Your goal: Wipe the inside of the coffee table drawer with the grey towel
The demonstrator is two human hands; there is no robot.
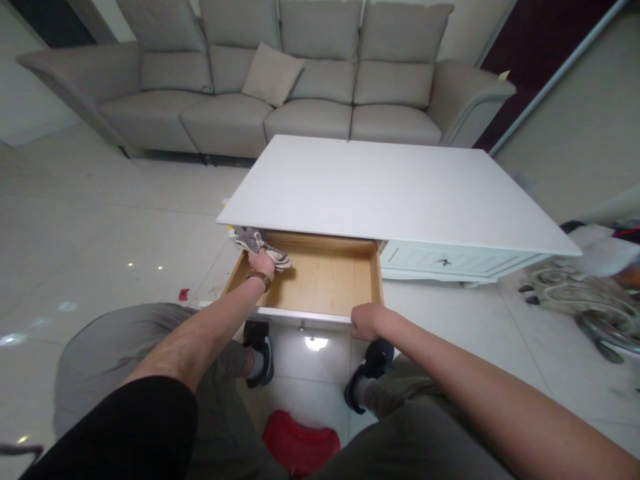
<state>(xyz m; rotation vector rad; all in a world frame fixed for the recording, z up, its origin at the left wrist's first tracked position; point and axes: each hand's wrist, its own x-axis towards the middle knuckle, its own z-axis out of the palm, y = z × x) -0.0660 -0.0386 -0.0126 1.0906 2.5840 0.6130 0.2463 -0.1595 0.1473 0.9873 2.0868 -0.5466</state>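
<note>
A pulled-out drawer (327, 277) with a bare wooden inside juts from the white coffee table (380, 190). Inside its left part, my left hand (261, 262) is closed around a crumpled grey-and-beige cloth (253, 241), near the drawer's back left corner. My right hand (367, 321) grips the front right corner of the drawer, its fingers wrapped over the front panel. A small knob (301, 327) shows on the drawer front between the hands. The palm side of both hands is hidden.
Behind the table stands a grey sofa (320, 120) with a beige cushion (273, 73). A second, closed drawer (445, 259) is at the right. Below me is a red stool (300, 443). A metal-framed object (575, 287) and clutter lie on the floor at right.
</note>
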